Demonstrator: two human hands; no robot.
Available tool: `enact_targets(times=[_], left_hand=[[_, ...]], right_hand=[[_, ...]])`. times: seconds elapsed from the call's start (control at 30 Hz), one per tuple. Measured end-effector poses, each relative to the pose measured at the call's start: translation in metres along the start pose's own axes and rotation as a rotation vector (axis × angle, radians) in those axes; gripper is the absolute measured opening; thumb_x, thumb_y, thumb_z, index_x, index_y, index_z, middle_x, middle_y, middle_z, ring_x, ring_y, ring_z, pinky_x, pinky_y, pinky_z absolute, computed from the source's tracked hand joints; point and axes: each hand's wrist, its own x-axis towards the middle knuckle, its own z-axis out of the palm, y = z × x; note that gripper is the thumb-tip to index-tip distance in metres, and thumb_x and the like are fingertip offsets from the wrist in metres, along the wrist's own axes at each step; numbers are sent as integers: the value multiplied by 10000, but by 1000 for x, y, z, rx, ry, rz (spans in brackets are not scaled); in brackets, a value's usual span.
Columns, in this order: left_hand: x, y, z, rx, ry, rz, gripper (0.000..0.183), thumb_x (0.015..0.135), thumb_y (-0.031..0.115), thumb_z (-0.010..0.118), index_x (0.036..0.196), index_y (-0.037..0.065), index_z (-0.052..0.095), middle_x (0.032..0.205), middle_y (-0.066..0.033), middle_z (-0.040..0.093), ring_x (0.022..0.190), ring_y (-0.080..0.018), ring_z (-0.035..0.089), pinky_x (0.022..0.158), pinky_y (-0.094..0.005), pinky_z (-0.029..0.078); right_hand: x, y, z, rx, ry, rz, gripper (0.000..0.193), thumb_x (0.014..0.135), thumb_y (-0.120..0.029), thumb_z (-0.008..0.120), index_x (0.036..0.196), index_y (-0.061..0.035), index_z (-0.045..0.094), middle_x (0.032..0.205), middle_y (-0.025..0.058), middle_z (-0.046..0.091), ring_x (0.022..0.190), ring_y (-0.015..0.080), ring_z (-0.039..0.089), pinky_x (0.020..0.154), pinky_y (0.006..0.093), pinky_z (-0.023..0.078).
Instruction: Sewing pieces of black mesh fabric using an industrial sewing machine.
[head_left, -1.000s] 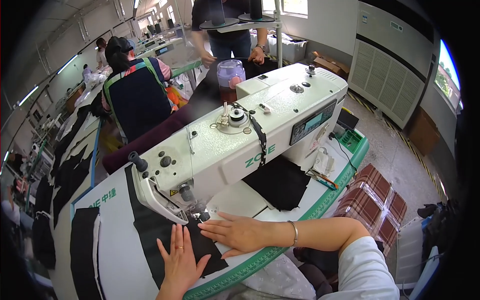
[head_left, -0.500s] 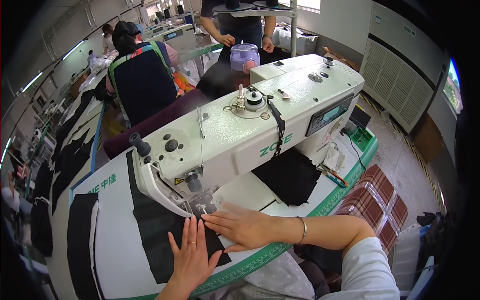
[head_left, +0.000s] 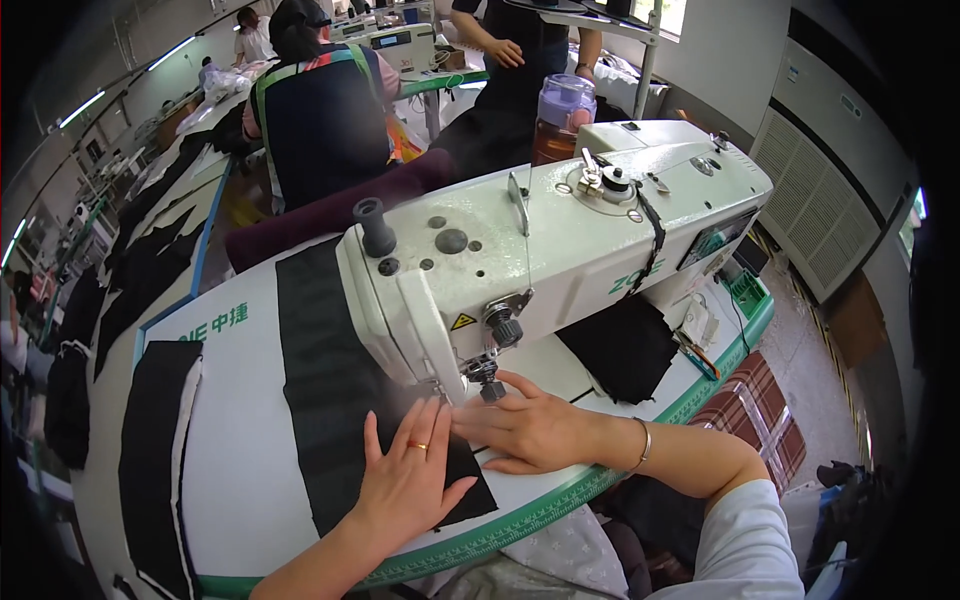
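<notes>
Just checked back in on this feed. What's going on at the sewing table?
A person has both bare hands at a sewing machine. The left hand lies flat, fingers spread, on a long black cloth that runs under the machine's head. The right hand is beside it, fingers at the cloth near the needle area, which is too blurred to tell if it's stitching. A separate black strip lies to the left, and more black fabric sits under the machine's arm.

A gold-coloured ring (head_left: pixel 417 445) on the left hand (head_left: pixel 408 487), seven o'clock; a thin silvery bracelet (head_left: pixel 645 440) and loose white sleeve (head_left: pixel 747 545) toward half past four.
</notes>
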Motion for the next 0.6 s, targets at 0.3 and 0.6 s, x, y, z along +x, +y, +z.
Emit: enact_targets(times=[0.3, 0.6], left_hand=[[-2, -2, 11, -82, 58, -13, 961, 851, 514, 747, 1520, -51, 352, 1567, -175, 352, 1498, -304, 305, 1141, -732, 194], [-3, -1, 10, -61, 82, -17, 981, 828, 469, 768, 1555, -14, 322, 1598, -146, 323, 1503, -307, 314, 1169, -690, 175]], right_hand=[[11, 10, -9, 9, 3, 12, 444, 918, -289, 718, 1341, -169, 653, 1401, -26, 651, 1135, 112, 681, 938, 478, 384], [10, 14, 0, 70, 113, -3, 295, 814, -237, 777, 1100, -166, 782, 1257, -60, 721, 1037, 214, 601, 1203, 581, 297]])
